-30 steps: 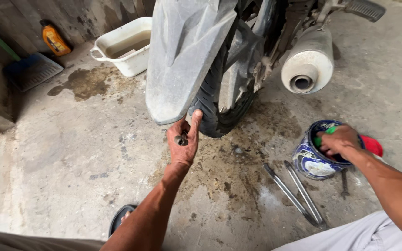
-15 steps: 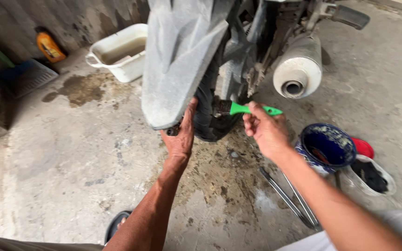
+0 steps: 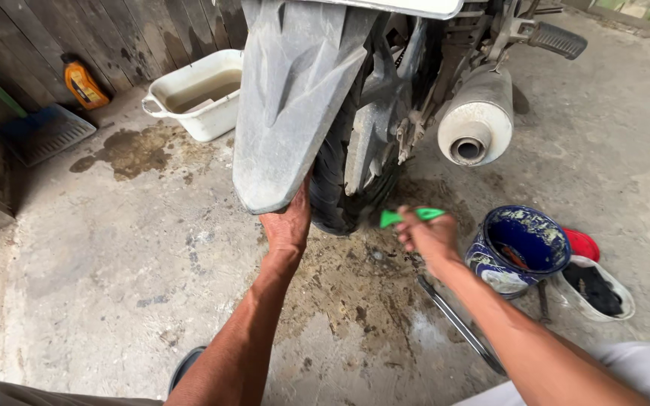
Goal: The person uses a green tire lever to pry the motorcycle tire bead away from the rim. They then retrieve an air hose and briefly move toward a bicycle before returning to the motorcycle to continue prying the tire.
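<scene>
- Head view, nearest first: my two forearms reach forward over the stained concrete floor (image 3: 114, 286), with a dark shoe toe (image 3: 187, 366) just beside the left forearm.
- My right hand (image 3: 432, 237) is closed in a fist around a green-handled tool (image 3: 408, 217); only the bright plastic handle shows on either side of the fingers, so I cannot tell what its working end is. I judge the handle light, stiff and easy to grip, though oily fingers could slip on smooth plastic; holding it mid-handle, as now, looks sound.
- Long metal tools (image 3: 457, 325) lie on the floor under my right forearm.
- My left hand (image 3: 287, 224) is opened flat, fingers up, pressed to the lower edge of the grey rear mudguard (image 3: 287, 105) and close against the rear tyre (image 3: 334, 180); whether it grips anything I cannot tell.
- That mudguard looks like thin, dusty plastic, likely to flex; the tyre is stiff rubber and the motorcycle plainly heavy, so I would brace rather than lift.
- Right of the fist stand a blue paint tin (image 3: 517, 248), a red lid (image 3: 582, 243) and a white tub of dark residue (image 3: 594, 289).
- Farther off: the exhaust silencer (image 3: 479, 120), a white plastic basin (image 3: 197, 94), an orange bottle (image 3: 84, 85) and a dustpan (image 3: 45, 134).
</scene>
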